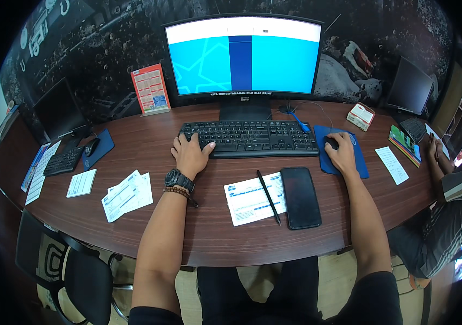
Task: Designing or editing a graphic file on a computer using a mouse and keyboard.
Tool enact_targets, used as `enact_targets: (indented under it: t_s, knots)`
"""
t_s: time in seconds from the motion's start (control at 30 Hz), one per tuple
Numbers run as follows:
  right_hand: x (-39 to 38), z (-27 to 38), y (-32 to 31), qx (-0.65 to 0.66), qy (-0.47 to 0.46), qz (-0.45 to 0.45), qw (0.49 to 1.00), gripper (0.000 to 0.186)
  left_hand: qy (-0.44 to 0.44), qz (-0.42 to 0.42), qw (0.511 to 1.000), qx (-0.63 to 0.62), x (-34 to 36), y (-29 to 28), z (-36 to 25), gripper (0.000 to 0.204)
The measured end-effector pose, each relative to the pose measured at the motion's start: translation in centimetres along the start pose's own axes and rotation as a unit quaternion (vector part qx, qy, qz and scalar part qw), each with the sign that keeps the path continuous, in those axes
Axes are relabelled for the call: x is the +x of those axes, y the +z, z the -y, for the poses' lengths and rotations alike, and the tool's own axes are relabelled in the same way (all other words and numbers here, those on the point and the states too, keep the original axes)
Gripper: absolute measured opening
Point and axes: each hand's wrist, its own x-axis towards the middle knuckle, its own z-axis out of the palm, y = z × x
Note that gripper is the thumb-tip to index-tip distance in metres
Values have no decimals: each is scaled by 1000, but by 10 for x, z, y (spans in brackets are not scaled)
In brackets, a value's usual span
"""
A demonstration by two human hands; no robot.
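My left hand (190, 156), with a dark watch and bead bracelet at the wrist, rests with spread fingers on the left end of a black keyboard (250, 138). My right hand (341, 154) holds a black mouse (329, 142) on a blue mouse pad (353, 170). In front of the keyboard lie a printed paper (243, 206), a black pen (269, 197) and a dark phone (301, 197). A wide monitor (204, 59) behind the keyboard shows a cyan screen with a white top band.
A second monitor (57, 111), keyboard (64, 160) and papers (127, 195) are on the left, above a chair (86, 276). Right are another monitor (408, 84), booklets (404, 142) and a seated person (453, 206). A red calendar stand (151, 86) and small box (360, 118) stand behind.
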Motion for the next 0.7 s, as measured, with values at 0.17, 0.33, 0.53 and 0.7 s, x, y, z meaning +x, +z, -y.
enact_targets:
  t_s: [0.17, 0.33, 0.53, 0.7]
  knots:
    - [0, 0, -1, 0, 2, 5, 1000, 35, 2, 1, 1000, 0, 0, 0, -1, 72]
    - [0, 1, -1, -4, 3, 5, 1000, 35, 15, 2, 1000, -10, 0, 0, 1, 66]
    - [0, -1, -1, 5, -10, 3, 1000, 35, 107, -7, 994, -32, 3, -6, -2, 41]
    - [-1, -1, 0, 8, -16, 3, 1000, 35, 91, -6, 995, -38, 2, -6, -3, 35]
